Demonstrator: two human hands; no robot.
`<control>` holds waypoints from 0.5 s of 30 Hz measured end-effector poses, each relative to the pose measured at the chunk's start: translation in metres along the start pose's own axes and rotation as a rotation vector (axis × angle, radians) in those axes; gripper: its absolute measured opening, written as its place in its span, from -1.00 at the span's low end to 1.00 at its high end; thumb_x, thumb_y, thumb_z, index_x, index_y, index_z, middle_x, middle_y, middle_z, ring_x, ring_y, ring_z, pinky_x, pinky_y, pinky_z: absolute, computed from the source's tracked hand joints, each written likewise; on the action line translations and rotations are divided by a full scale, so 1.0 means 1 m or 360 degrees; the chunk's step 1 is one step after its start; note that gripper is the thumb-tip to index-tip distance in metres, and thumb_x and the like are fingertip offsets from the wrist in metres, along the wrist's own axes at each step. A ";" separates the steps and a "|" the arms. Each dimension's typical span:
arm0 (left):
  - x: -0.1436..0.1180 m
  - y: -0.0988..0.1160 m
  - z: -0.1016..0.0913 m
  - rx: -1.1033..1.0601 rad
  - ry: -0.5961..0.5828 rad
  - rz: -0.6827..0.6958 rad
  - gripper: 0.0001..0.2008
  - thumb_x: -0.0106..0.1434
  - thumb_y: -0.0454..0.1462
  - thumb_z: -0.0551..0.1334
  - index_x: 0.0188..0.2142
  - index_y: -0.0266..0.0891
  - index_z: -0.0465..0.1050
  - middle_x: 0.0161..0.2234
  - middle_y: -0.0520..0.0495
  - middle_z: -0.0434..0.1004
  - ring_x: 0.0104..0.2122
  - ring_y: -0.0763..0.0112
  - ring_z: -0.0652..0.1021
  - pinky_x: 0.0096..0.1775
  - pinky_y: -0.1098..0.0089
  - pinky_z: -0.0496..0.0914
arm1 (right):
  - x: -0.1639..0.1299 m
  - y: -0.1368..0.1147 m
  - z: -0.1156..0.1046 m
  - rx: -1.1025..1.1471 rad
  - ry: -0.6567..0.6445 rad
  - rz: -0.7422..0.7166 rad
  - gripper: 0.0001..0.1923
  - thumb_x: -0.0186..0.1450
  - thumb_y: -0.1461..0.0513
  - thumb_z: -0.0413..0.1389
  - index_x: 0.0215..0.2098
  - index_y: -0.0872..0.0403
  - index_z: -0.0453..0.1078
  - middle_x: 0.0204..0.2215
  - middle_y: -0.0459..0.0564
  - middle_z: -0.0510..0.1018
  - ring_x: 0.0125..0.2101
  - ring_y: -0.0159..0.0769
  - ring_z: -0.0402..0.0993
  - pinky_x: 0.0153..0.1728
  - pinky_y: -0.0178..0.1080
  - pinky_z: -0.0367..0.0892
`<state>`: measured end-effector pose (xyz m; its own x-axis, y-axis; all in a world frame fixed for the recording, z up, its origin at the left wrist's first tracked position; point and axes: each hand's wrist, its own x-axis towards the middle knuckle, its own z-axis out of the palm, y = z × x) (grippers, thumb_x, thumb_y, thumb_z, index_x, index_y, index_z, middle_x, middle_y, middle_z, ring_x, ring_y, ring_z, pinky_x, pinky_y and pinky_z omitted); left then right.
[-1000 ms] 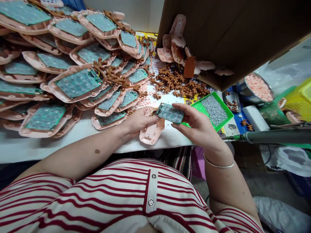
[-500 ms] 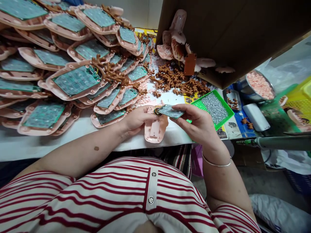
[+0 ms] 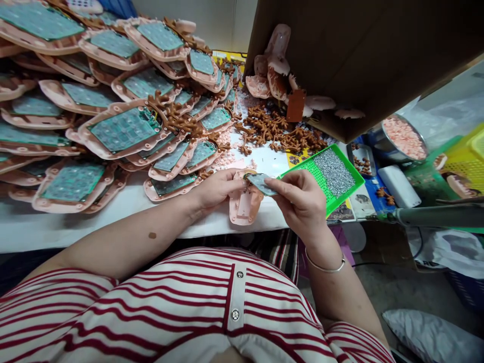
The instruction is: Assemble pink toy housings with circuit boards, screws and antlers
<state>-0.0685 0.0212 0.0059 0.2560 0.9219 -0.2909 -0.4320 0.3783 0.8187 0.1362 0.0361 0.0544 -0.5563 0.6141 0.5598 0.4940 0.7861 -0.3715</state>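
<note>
Since a second ago the green circuit board (image 3: 261, 182) has tipped from nearly flat-on to the camera to a shallow slant and come down onto the top of the pink plastic shell (image 3: 245, 202), with the two hands closer together. Nearest in view is the striped shirt (image 3: 189, 312) (it fills the lower frame). Above it, the right hand (image 3: 302, 204) pinches the board's right end between thumb and fingers, while the left hand (image 3: 216, 189) grips the shell's upper left edge, fingertips touching the board's left end. Board and shell sit between the hands at the white table (image 3: 113, 217) edge; the board's long axis runs left to right, the shell's runs toward the body, so the two cross. Both hands are equally near.

Just right of the right hand lies a green tray of screws (image 3: 333, 174), and beyond the table edge an electric screwdriver (image 3: 434, 216) points left. Farther back, stacked shells with boards (image 3: 124, 128) crowd the left, brown antler parts (image 3: 280, 131) lie in the middle, and a tipped cardboard box (image 3: 359, 55) spills pink pieces.
</note>
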 end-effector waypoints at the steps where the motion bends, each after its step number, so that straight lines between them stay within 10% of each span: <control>1: 0.000 0.001 0.001 0.0020 0.0004 0.0028 -0.74 0.03 -0.19 0.48 -0.37 -0.31 0.55 -0.45 -0.01 0.57 -0.44 0.43 0.51 -0.32 0.43 0.35 | -0.003 -0.001 0.000 -0.0015 -0.0026 -0.0033 -0.62 0.36 0.32 0.13 0.05 -0.19 0.53 -0.31 -0.03 0.44 -0.32 -0.35 0.43 -0.33 -0.25 0.45; 15: -0.002 0.004 0.004 0.0219 0.0072 0.0128 -0.68 -0.04 -0.19 0.51 -0.31 -0.32 0.61 -0.35 -0.12 0.64 -0.36 0.34 0.56 -0.23 0.35 0.42 | -0.043 -0.018 0.028 0.0152 0.0165 -0.0130 -0.50 0.29 0.40 0.12 0.13 -0.16 0.48 -0.22 0.00 0.55 -0.19 -0.25 0.60 -0.05 -0.07 0.64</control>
<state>-0.0669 0.0206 0.0119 0.1848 0.9527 -0.2413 -0.3263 0.2911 0.8993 0.1331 -0.0027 0.0164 -0.5174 0.5414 0.6627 0.3817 0.8391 -0.3875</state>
